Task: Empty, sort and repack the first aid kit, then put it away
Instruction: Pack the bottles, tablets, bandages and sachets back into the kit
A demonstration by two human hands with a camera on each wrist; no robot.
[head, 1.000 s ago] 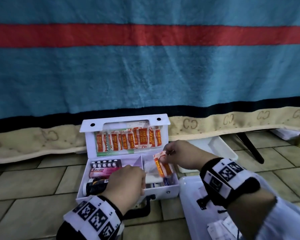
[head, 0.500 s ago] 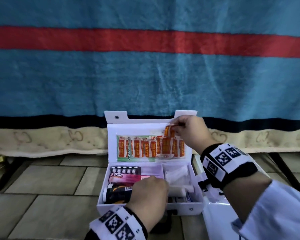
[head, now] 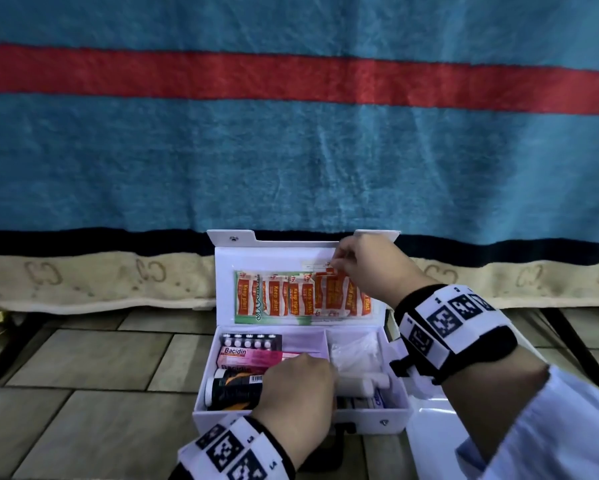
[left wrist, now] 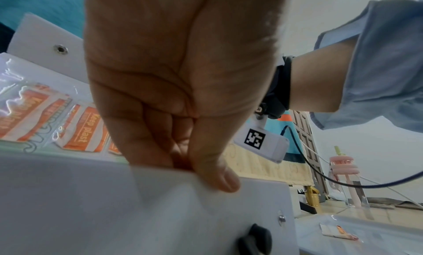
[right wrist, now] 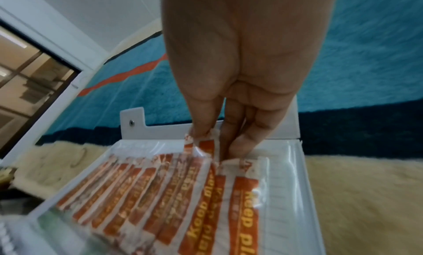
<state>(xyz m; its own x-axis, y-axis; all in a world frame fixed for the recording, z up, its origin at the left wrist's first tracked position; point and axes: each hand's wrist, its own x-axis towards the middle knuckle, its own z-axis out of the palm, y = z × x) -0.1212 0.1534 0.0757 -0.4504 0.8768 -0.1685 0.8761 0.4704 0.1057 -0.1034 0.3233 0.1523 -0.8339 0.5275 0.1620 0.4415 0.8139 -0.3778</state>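
The white first aid kit (head: 395, 415) stands open on the tiled floor, its lid (head: 277, 251) upright. Orange "Keep plast" plasters (head: 277, 299) fill the lid's clear pocket. My right hand (head: 336, 261) is at the pocket's top right, pinching the top of a plaster strip (right wrist: 206, 146) among the other plasters (right wrist: 174, 195). My left hand (head: 298, 382) grips the kit's front wall (left wrist: 91, 204), thumb (left wrist: 219, 179) outside and fingers inside. In the box lie a blister pack (head: 251, 342), a pink Bacidin box (head: 253, 356), a dark bottle (head: 235, 388), a white tube (head: 356, 382) and a clear bag (head: 353, 351).
A white tray (head: 429, 427) lies on the floor right of the kit, with one loose plaster (left wrist: 338, 231) on it. A blue blanket with a red stripe (head: 291, 150) hangs behind the kit. Black legs (head: 575, 344) slant at the right. A pink bottle (left wrist: 343, 168) stands farther right.
My right hand has carried the plaster strip from over the box's right compartment up to the lid pocket. My left hand has stayed on the front wall.
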